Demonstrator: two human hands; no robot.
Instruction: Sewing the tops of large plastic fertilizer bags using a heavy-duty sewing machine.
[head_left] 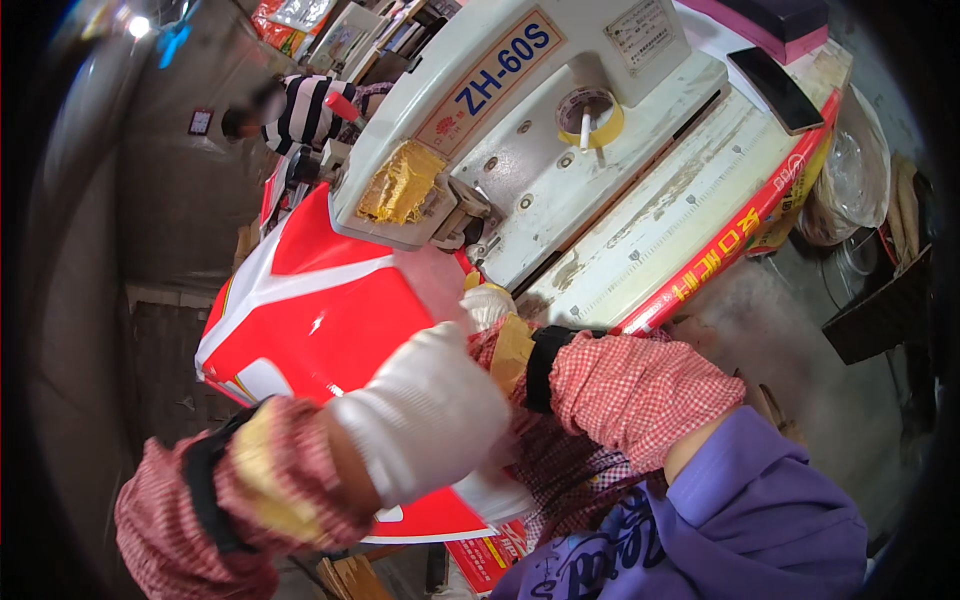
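Observation:
A large red and white printed plastic sheet (325, 325), perhaps a bag, lies under the head of a grey machine (440, 130) and hangs down toward me. My left hand (430, 410), in a white knitted glove, is over the sheet's near right part. It is smeared by motion and its fingers are hidden. Close to the machine head, my right hand (488, 306), also gloved in white, appears closed at the sheet's edge. My right sleeve and left hand partly cover it. Both forearms wear red checked sleeve covers with black bands.
On the machine bed sit a tape roll (590, 118) with a white stick in it and, at the far right corner, a dark phone (775, 90). A clear plastic bag (850, 170) hangs at the right. Far left, a person (305, 110) in a striped top is at work.

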